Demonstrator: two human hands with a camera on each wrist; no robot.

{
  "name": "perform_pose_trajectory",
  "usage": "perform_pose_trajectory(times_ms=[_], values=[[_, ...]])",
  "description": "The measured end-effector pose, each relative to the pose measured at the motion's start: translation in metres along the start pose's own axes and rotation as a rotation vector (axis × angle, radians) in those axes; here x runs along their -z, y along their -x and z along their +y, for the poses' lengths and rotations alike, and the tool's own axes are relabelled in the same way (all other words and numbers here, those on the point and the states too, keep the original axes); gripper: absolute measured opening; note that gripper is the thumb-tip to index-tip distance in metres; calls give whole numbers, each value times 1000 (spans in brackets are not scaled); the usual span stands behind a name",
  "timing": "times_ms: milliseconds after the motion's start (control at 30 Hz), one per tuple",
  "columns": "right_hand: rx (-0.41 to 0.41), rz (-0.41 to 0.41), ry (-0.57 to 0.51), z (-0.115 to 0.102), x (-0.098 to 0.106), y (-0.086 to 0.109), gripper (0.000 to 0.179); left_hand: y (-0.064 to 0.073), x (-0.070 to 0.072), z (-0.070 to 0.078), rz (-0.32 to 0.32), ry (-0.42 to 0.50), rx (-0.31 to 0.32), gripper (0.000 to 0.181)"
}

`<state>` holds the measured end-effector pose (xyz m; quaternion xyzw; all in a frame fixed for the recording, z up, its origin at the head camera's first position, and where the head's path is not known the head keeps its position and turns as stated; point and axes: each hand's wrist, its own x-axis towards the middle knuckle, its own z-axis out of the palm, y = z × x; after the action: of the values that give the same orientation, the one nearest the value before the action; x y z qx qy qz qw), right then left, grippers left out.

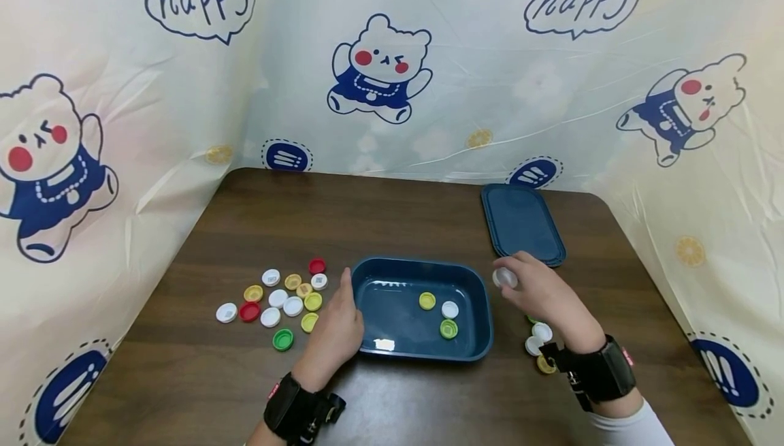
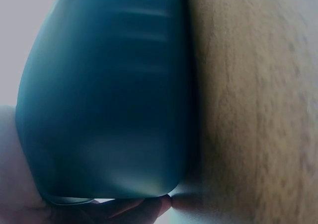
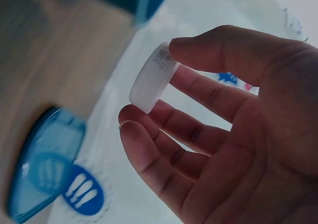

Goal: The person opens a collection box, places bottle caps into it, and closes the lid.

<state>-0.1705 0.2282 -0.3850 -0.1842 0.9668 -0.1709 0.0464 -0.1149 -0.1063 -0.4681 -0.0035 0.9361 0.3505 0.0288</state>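
My left hand [image 1: 335,327] rests against the left end of a dark blue tray [image 1: 392,347], fingers lying along its outer wall. Seen from the left wrist, the tray's side [image 2: 109,95] fills much of the view, with fingertips at its corner. Inside the tray lie a yellow cap [image 1: 427,301], a white cap [image 1: 450,310] and a green cap [image 1: 448,329]. Right of the tray, my right hand [image 1: 542,289] pinches a translucent white bottle cap [image 3: 153,77] between thumb and fingertips, raised above the table.
Several loose caps, white, yellow, red and green [image 1: 283,340], lie left of the tray. Beneath the right forearm are more caps [image 1: 542,331], partly hidden. A flat blue tray [image 1: 523,221] lies at the back right of the wooden table [image 1: 380,208]. A printed curtain [image 1: 478,78] surrounds the table.
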Motion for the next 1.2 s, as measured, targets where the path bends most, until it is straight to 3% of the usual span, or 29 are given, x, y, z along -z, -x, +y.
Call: perform_pose_trajectory(times_ms=[400, 900, 1200], values=[[116, -56, 16, -45, -12, -13, 33, -1, -1, -1, -6, 22, 3, 69], [152, -329, 161, -84, -36, -20, 34, 0, -1, -2, 14, -2, -24, 68], [197, -340, 167, -91, -47, -23, 33, 0, 0, -2, 11, 5, -29, 68]])
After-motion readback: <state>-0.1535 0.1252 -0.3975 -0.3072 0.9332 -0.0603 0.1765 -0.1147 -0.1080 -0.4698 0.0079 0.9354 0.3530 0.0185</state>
